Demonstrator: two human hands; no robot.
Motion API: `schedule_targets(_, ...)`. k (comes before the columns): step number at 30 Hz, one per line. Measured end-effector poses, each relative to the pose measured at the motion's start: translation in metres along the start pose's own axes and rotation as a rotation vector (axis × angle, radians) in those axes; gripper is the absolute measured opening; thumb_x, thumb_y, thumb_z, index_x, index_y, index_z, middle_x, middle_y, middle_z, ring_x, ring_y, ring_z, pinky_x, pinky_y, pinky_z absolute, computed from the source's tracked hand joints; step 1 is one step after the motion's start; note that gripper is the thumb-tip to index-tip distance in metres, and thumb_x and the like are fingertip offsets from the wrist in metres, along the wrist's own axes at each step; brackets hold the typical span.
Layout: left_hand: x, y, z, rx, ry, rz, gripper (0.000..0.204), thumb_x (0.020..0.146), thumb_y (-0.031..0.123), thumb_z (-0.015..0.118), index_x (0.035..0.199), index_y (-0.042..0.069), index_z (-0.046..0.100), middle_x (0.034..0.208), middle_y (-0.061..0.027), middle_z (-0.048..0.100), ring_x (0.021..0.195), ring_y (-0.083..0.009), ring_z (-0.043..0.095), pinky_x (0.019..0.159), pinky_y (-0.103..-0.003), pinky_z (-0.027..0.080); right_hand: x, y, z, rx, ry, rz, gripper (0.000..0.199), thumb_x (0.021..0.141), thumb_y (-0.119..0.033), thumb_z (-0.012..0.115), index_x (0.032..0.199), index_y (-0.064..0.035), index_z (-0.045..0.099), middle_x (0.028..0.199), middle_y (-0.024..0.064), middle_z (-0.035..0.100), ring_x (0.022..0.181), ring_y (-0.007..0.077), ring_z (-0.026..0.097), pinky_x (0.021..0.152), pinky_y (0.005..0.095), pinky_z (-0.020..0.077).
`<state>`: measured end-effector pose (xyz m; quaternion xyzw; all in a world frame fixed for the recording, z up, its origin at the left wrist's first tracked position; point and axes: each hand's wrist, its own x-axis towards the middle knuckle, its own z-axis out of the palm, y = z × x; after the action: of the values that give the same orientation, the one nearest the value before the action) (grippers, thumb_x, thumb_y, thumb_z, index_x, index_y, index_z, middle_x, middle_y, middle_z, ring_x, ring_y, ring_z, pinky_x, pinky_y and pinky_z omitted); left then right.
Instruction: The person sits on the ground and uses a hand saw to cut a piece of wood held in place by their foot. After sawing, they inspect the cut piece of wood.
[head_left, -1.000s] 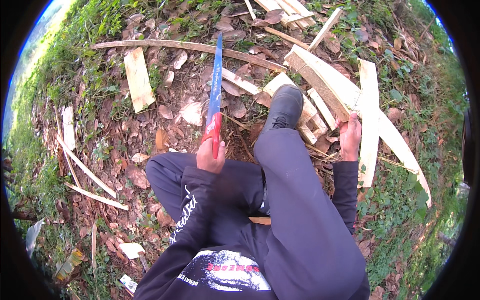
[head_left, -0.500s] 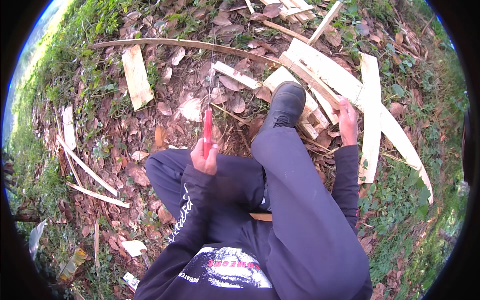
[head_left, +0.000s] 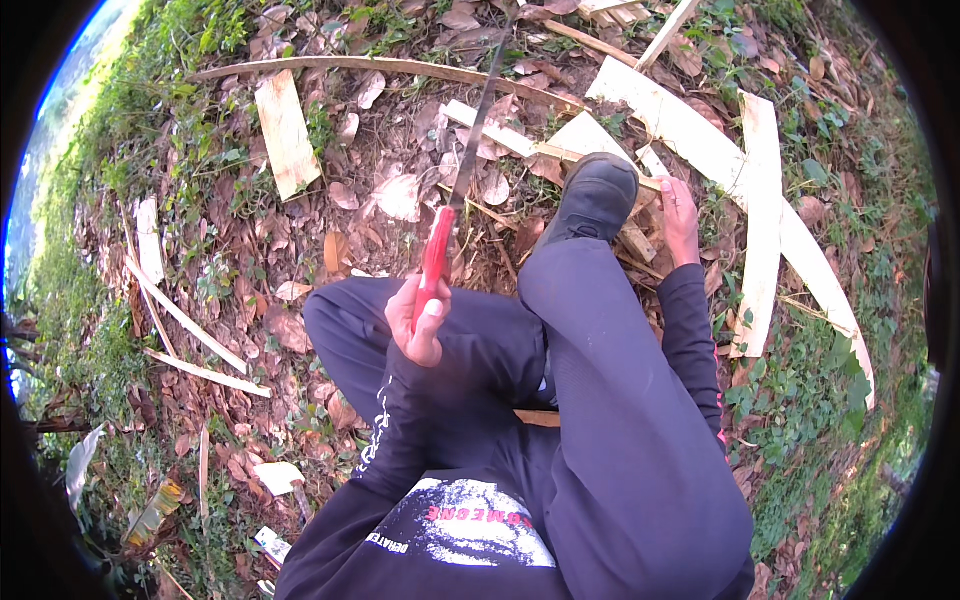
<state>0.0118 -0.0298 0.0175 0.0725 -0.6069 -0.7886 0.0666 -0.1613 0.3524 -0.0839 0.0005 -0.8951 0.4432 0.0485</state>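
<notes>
My left hand (head_left: 418, 318) is closed round the red handle of a machete (head_left: 478, 132), whose long, thin, dark blade points up and away over the leaf litter. Over to the right, my right hand (head_left: 679, 222) pinches the near end of a narrow wooden strip (head_left: 650, 183). That strip runs leftward past the toe of my black boot (head_left: 597, 197), which covers its middle. Pale split pieces of wood lie under and around the boot, beside a flat wooden offcut (head_left: 580, 135).
Two long pale boards (head_left: 752, 230) cross on the right. A curved slat (head_left: 400, 66) spans the far side, with a short flat board (head_left: 286, 135) below it. Thin strips (head_left: 190, 318) lie at left. Leaf litter and green plants cover the ground.
The wooden strip has swung down and now passes behind my boot. My left hand has turned the machete, so its blade leans right and shows its side. The whole view has shifted slightly.
</notes>
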Motion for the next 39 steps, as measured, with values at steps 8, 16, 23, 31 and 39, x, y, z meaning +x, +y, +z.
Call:
schedule_targets(8,0.014,-0.012,0.037,0.126,-0.103,-0.09,0.027,0.085,0.025,0.061,0.09,-0.002,0.06,0.067,0.0016,0.051,0.061,-0.0061,0.044,0.058,-0.023,0.035,-0.018,-0.026,0.008,-0.2,0.116,-0.119,0.039,0.105,-0.033,0.04,0.108,-0.0015,0.063,0.099,0.0163,0.057,0.097,0.0323,0.057,0.088,0.0391,0.0444)
schedule_targets(16,0.022,-0.03,0.043,0.137,-0.136,-0.155,0.024,0.087,0.023,0.061,0.089,-0.001,0.06,0.069,0.0003,0.053,0.063,-0.0073,0.046,0.06,-0.024,0.038,-0.01,-0.03,0.001,-0.263,-0.018,-0.195,0.023,0.089,-0.01,0.056,0.11,-0.0052,0.061,0.109,0.0148,0.051,0.106,0.034,0.052,0.094,0.0426,0.0427)
schedule_targets(23,0.023,-0.029,0.037,0.153,-0.128,-0.098,0.025,0.089,0.022,0.058,0.089,-0.003,0.058,0.066,0.0015,0.05,0.057,-0.0043,0.041,0.054,-0.021,0.031,0.01,-0.042,0.014,-0.378,-0.153,-0.317,0.037,0.075,0.005,0.062,0.111,-0.0033,0.058,0.106,0.011,0.055,0.105,0.0335,0.052,0.093,0.0445,0.0422)
schedule_targets(31,0.02,-0.018,0.022,0.09,-0.024,-0.078,0.023,0.089,0.02,0.057,0.089,-0.003,0.058,0.063,0.0027,0.047,0.054,-0.0034,0.038,0.05,-0.02,0.029,0.019,-0.043,0.021,-0.401,-0.165,-0.396,0.057,0.077,0.001,0.066,0.131,-0.0047,0.048,0.122,0.0182,0.056,0.116,0.0353,0.053,0.094,0.0439,0.0468)
schedule_targets(39,0.015,-0.017,0.014,0.029,-0.011,-0.011,0.021,0.093,0.017,0.052,0.089,-0.004,0.054,0.059,0.0029,0.041,0.05,-0.003,0.032,0.047,-0.021,0.022,0.026,-0.018,0.025,-0.613,-0.35,-0.163,0.081,0.07,-0.028,0.079,0.138,-0.006,0.041,0.121,0.0206,0.06,0.11,0.0375,0.059,0.09,0.0453,0.0512)
